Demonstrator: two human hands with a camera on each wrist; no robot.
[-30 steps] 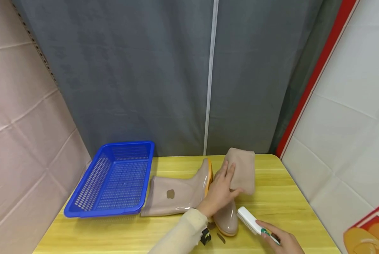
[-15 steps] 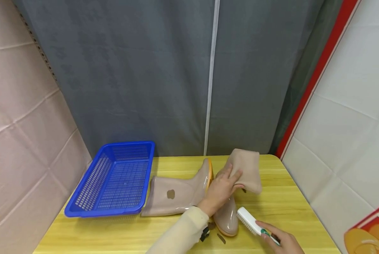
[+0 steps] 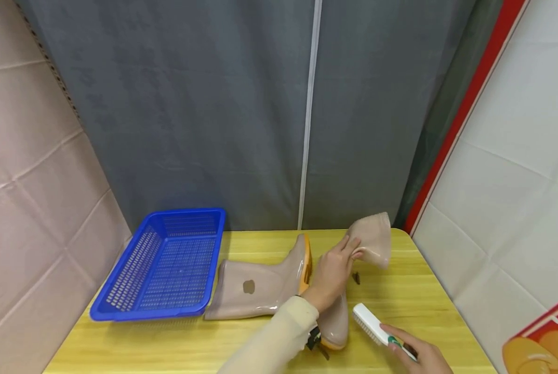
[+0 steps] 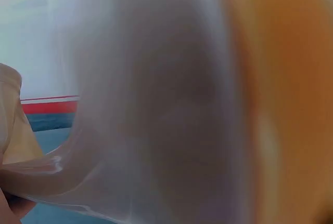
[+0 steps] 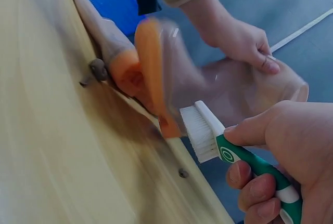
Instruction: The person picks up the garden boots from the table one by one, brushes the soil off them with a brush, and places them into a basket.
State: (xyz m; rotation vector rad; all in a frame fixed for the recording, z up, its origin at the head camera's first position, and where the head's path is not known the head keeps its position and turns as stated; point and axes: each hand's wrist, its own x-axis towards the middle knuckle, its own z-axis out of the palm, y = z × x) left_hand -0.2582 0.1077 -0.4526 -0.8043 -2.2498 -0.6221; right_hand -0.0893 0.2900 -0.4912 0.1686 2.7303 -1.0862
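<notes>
My left hand (image 3: 331, 272) grips the shaft of a glossy beige rain boot (image 3: 371, 240), pinching it narrow between thumb and fingers. In the right wrist view this boot (image 5: 174, 63) stands upright, its orange sole toward the table. The left wrist view is mostly filled by blurred boot surface and orange sole (image 4: 291, 99). My right hand (image 3: 421, 357) holds a scrubbing brush (image 3: 370, 324) with white bristles and a green-and-white handle. Its bristles (image 5: 200, 135) overlap the boot's lower part in the right wrist view. A matching boot (image 3: 260, 288) lies on its side at left, a brown patch on its shaft.
A blue plastic basket (image 3: 167, 270) stands on the left of the wooden table (image 3: 143, 348). Small dark brown lumps lie about the boot, one at its right (image 3: 356, 278) and a larger one (image 5: 98, 70) near the soles. A grey curtain (image 3: 213, 130) hangs behind.
My left hand has slid up and right along the boot and tightened round its shaft. The shaft has swung right, uncovering a brown lump. The brush has barely moved.
</notes>
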